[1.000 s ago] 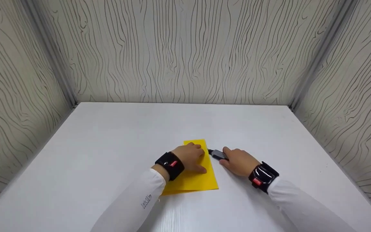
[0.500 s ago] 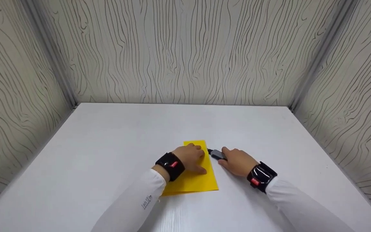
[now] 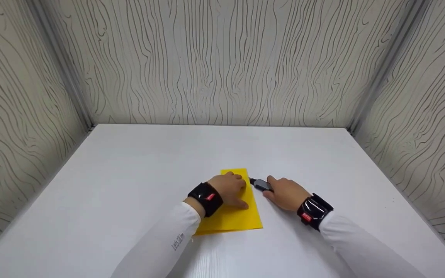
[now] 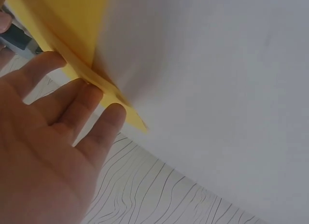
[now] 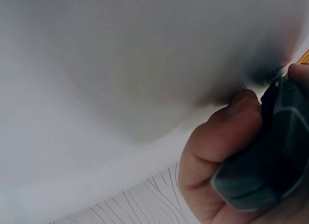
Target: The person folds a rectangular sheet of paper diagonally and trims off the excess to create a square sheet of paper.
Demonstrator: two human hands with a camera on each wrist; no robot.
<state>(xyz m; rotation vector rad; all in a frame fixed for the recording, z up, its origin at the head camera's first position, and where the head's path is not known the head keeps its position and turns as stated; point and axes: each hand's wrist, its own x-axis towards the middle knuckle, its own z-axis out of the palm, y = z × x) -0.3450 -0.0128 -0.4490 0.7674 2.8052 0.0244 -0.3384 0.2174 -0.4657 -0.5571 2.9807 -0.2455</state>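
Observation:
A folded yellow sheet of paper (image 3: 242,220) lies on the white table, its layers parting slightly along the near edge. My left hand (image 3: 228,189) presses on it from the left with fingers spread; in the left wrist view the fingertips (image 4: 116,113) touch the yellow paper (image 4: 79,31) near its far end. To the right of the sheet, my right hand (image 3: 288,195) grips a grey and black utility knife (image 3: 262,184), its tip right at the paper's right edge. Curled fingers wrap the dark knife handle (image 5: 270,161) in the right wrist view.
The white table (image 3: 149,162) is bounded by wood-grain patterned panels (image 3: 207,61) at the back and both sides. Grey corner posts (image 3: 62,65) stand where the panels meet. Both wrists carry black straps (image 3: 206,199) below white sleeves.
My right hand with the utility knife has edged very slightly left toward the paper. The left hand and the yellow paper keep their place.

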